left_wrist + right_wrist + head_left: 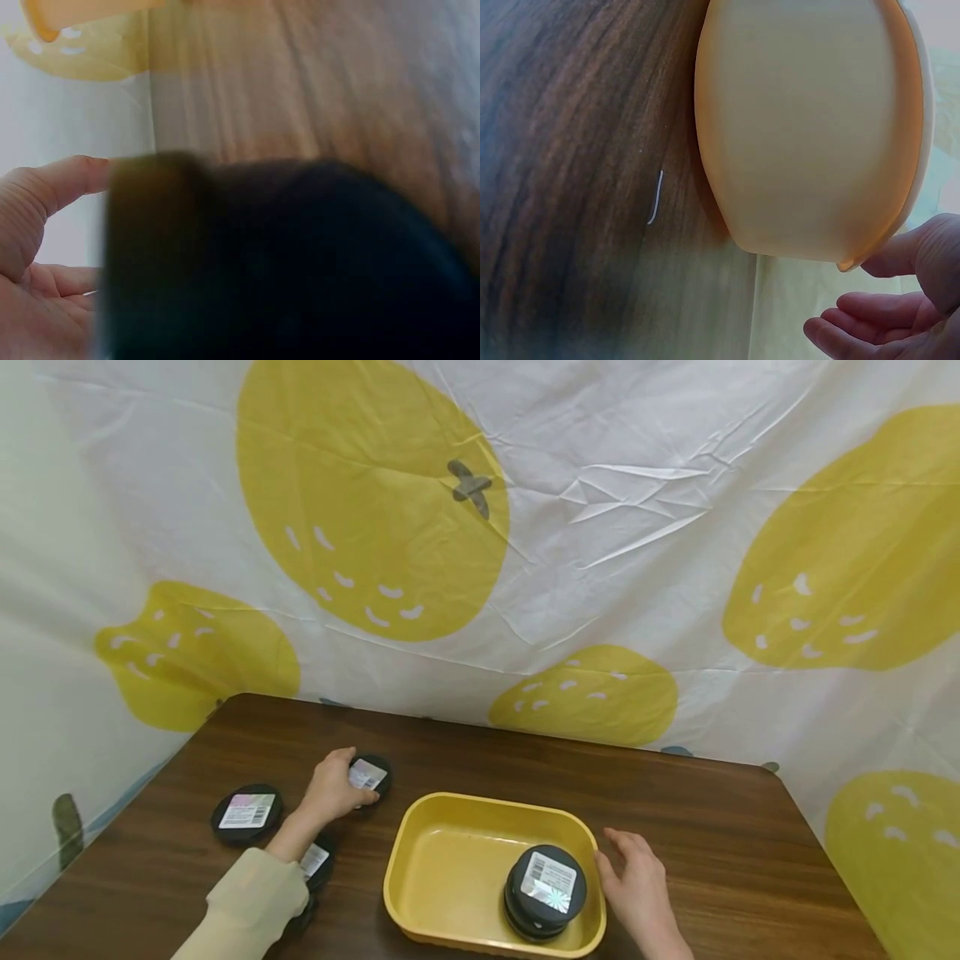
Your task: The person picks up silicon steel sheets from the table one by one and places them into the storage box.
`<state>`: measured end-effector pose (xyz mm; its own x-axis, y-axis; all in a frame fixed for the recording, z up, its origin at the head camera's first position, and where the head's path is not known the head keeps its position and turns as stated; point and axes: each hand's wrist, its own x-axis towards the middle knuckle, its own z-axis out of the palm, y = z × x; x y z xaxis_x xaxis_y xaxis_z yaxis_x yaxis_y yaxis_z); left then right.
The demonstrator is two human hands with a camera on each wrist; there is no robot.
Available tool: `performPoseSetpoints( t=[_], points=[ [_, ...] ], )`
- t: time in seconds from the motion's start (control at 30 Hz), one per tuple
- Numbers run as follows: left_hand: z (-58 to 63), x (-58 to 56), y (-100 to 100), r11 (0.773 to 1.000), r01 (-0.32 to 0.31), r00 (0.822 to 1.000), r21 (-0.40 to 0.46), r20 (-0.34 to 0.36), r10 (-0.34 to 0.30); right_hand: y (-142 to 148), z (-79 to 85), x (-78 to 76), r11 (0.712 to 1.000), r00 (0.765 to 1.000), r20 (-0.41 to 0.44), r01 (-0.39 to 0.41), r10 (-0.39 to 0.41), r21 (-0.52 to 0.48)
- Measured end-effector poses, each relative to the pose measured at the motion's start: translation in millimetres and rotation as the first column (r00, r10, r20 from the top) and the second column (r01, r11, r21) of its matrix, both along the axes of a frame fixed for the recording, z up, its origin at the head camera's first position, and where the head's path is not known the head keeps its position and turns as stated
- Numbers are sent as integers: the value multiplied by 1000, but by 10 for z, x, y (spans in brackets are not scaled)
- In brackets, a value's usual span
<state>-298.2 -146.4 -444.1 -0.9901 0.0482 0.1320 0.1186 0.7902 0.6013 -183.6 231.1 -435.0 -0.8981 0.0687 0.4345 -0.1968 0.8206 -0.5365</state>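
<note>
With thumb and fingers spread around its sides, my left hand (335,789) grips a black round tub (367,774) bearing a white label, left of the basin. A dark blurred shape (285,262) fills much of the left wrist view beside my thumb. My right hand (637,887) is at the right side of a yellow rectangular basin (495,804), its fingers loosely bent and holding nothing. The right wrist view has its thumb (900,255) at the basin's rim; whether it touches is hard to tell. Stacked black tubs (548,887) stand inside the basin's right end.
Another labelled black tub (246,814) lies at the left of the brown wooden table (720,835). More black tubs (317,864) are partly hidden under my left forearm. A lemon-patterned cloth (570,552) hangs behind the table's far edge.
</note>
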Motion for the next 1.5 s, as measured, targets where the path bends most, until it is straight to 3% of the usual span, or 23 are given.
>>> performPoseSetpoints(
  t=[0.3, 0.7, 1.03, 1.2, 1.5],
  points=[
    [-84, -38, 14, 1000, -11, 1000, -29, -3, 11, 8, -21, -10, 1000, 1000, 2, 3, -3, -2],
    [-71, -46, 15, 992, -33, 998, -123, 54, 40, 1, -2, 10, 1000, 997, 71, -2, 4, -30],
    [-52, -14, 5, 997, -35, 998, -75, 49, 38, 34, -21, -13, 992, 974, 226, 19, 10, -124],
    [54, 40, 22, 998, -46, 999, -37, 2, 46, 50, -25, -20, 978, 953, 303, 47, 18, -205],
    [332, 142, 76, 1000, -7, 996, 2, -88, 7, 47, -44, -12, 933, 924, 378, 82, 60, -350]
  ],
)
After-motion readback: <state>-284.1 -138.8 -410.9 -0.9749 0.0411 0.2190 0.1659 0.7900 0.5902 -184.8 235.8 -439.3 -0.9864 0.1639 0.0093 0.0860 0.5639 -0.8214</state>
